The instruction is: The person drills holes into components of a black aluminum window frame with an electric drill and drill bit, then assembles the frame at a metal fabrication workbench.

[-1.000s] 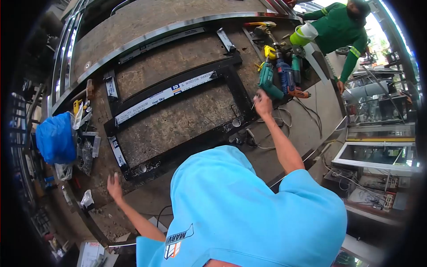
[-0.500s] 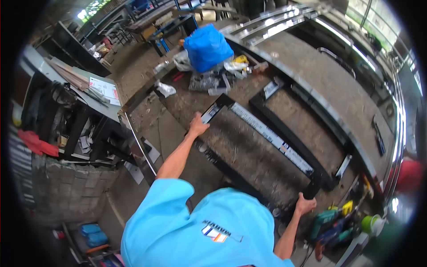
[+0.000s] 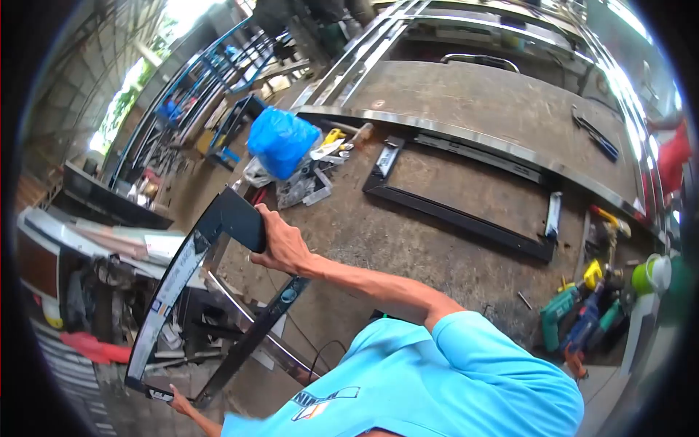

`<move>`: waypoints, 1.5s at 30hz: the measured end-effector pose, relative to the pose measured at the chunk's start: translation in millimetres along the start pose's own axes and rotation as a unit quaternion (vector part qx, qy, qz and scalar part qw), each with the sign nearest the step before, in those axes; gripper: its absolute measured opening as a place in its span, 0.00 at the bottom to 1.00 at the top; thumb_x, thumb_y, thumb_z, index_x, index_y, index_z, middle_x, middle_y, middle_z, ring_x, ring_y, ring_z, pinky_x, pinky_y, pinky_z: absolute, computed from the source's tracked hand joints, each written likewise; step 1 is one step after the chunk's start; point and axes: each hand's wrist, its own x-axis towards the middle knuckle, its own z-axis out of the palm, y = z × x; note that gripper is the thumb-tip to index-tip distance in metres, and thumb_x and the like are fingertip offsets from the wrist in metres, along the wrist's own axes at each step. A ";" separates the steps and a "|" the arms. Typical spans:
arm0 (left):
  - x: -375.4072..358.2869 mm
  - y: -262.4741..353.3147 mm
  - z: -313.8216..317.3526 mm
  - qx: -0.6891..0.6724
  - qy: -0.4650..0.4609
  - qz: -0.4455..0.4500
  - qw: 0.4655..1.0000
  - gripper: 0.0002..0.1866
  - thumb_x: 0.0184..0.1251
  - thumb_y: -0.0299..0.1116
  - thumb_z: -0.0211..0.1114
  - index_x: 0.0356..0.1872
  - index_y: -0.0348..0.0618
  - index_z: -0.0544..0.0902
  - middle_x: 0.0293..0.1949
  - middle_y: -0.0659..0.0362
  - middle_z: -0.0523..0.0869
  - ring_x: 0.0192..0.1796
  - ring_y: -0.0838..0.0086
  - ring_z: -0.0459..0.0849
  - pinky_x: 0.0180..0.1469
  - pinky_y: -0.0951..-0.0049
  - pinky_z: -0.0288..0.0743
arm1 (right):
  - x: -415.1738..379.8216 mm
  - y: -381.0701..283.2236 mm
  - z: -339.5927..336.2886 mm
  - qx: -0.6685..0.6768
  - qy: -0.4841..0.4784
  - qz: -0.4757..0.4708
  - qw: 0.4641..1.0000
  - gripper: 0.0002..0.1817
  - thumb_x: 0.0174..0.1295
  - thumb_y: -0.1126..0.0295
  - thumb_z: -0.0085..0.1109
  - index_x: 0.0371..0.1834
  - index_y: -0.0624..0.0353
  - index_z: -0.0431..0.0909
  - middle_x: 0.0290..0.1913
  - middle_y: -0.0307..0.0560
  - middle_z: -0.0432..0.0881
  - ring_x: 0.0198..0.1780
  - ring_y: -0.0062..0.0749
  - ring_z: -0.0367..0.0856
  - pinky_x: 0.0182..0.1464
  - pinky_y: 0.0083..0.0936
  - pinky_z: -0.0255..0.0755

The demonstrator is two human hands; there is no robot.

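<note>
A black rectangular frame (image 3: 169, 288) with printed silver film on one long side is held tilted beyond the bench's left edge. My right hand (image 3: 282, 240) reaches across and grips its upper corner, fingers wrapped round the wide black end. Low at the left, my left hand (image 3: 182, 402) grips the frame's lower end, its fingers partly hidden. On the bench (image 3: 451, 266) lies a second black frame (image 3: 466, 218), its short ends carrying silver film. Neither hand touches it.
A blue plastic bag (image 3: 280, 142) and small clear bags sit at the bench's left. Green and blue power tools (image 3: 575, 317) lie at the right, near a red-clad person (image 3: 673, 160). Pliers (image 3: 597, 135) rest on the raised board. Cluttered shelves stand left.
The held frame has left the bench, moved left and turned steeply. My right hand has swung across with it, and my left hand has moved down. The view has shifted.
</note>
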 end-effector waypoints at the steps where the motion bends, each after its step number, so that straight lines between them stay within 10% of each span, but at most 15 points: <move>1: -5.0 -5.3 -12.0 0.106 -0.026 -0.070 0.992 0.42 0.50 0.65 0.65 0.52 0.32 0.79 0.46 0.42 0.84 0.48 0.50 0.81 0.52 0.57 0.72 | 8.1 3.5 12.8 -0.054 -0.054 0.054 0.996 0.51 0.37 0.62 0.76 0.64 0.57 0.52 0.50 0.66 0.71 0.52 0.63 0.75 0.53 0.49 0.70; 6: -8.4 7.7 -14.5 0.274 -0.060 -0.161 0.946 0.44 0.43 0.66 0.69 0.52 0.35 0.78 0.47 0.41 0.83 0.49 0.46 0.80 0.50 0.52 0.71 | 38.4 70.2 76.1 -0.142 -0.194 0.224 0.945 0.49 0.38 0.53 0.75 0.59 0.64 0.56 0.48 0.68 0.75 0.46 0.60 0.80 0.47 0.46 0.76; 13: 108.2 18.3 177.7 0.203 -0.211 -0.050 0.955 0.45 0.39 0.67 0.71 0.46 0.32 0.78 0.41 0.39 0.83 0.46 0.44 0.81 0.47 0.50 0.71 | 76.9 182.4 136.1 -0.202 -0.146 0.312 0.917 0.52 0.40 0.50 0.68 0.67 0.59 0.51 0.49 0.68 0.74 0.47 0.63 0.79 0.48 0.49 0.75; 19: 100.4 -19.7 363.6 0.162 -0.313 -0.117 0.928 0.42 0.42 0.70 0.68 0.36 0.31 0.81 0.35 0.41 0.84 0.42 0.47 0.82 0.46 0.53 0.72 | 239.3 283.7 214.9 -0.328 -0.160 0.189 0.912 0.45 0.40 0.51 0.70 0.59 0.65 0.60 0.48 0.68 0.76 0.48 0.62 0.77 0.50 0.47 0.73; 28: 19.8 2.9 434.2 0.205 -0.356 -0.201 0.889 0.47 0.47 0.74 0.61 0.34 0.25 0.83 0.34 0.38 0.84 0.39 0.46 0.82 0.44 0.52 0.73 | 326.6 391.1 273.3 -0.373 -0.360 0.098 0.850 0.20 0.53 0.59 0.63 0.43 0.63 0.76 0.41 0.60 0.80 0.42 0.52 0.80 0.45 0.43 0.74; 29: 20.1 6.7 441.2 0.207 -0.358 -0.196 0.889 0.50 0.46 0.77 0.57 0.35 0.24 0.83 0.33 0.38 0.84 0.40 0.46 0.82 0.45 0.51 0.73 | 300.5 412.9 279.3 -0.348 -0.154 0.030 0.924 0.21 0.54 0.59 0.62 0.45 0.63 0.73 0.43 0.60 0.78 0.44 0.53 0.78 0.46 0.43 0.73; 34: 44.3 -3.9 457.7 0.290 -0.412 -0.174 0.846 0.59 0.45 0.83 0.47 0.47 0.23 0.78 0.44 0.33 0.81 0.51 0.42 0.78 0.57 0.51 0.68 | 220.4 317.9 211.4 -0.255 0.014 0.114 0.960 0.30 0.55 0.61 0.63 0.61 0.60 0.68 0.54 0.57 0.75 0.59 0.54 0.69 0.62 0.41 0.63; 37: 48.7 -13.2 486.1 0.316 -0.273 -0.094 0.904 0.54 0.46 0.78 0.55 0.52 0.26 0.76 0.51 0.36 0.79 0.54 0.46 0.77 0.58 0.54 0.68 | 112.9 308.8 79.8 -0.249 0.110 0.132 0.953 0.28 0.54 0.66 0.62 0.59 0.60 0.71 0.53 0.58 0.77 0.58 0.51 0.73 0.60 0.39 0.67; 43: 0.2 176.8 499.6 -0.022 -0.200 0.196 0.960 0.27 0.62 0.47 0.65 0.53 0.33 0.77 0.48 0.43 0.82 0.46 0.53 0.82 0.53 0.60 0.74 | -94.8 239.6 -211.6 -0.691 0.004 0.408 0.596 0.46 0.39 0.67 0.68 0.67 0.59 0.57 0.67 0.55 0.62 0.67 0.51 0.61 0.64 0.47 0.57; 45: -73.1 283.1 484.4 -0.172 -0.298 0.200 0.918 0.22 0.63 0.40 0.66 0.50 0.32 0.79 0.44 0.46 0.84 0.38 0.60 0.84 0.47 0.65 0.77 | -130.9 223.5 -257.0 -0.659 -0.033 0.424 0.620 0.42 0.40 0.67 0.67 0.64 0.58 0.60 0.63 0.54 0.65 0.64 0.51 0.63 0.62 0.46 0.59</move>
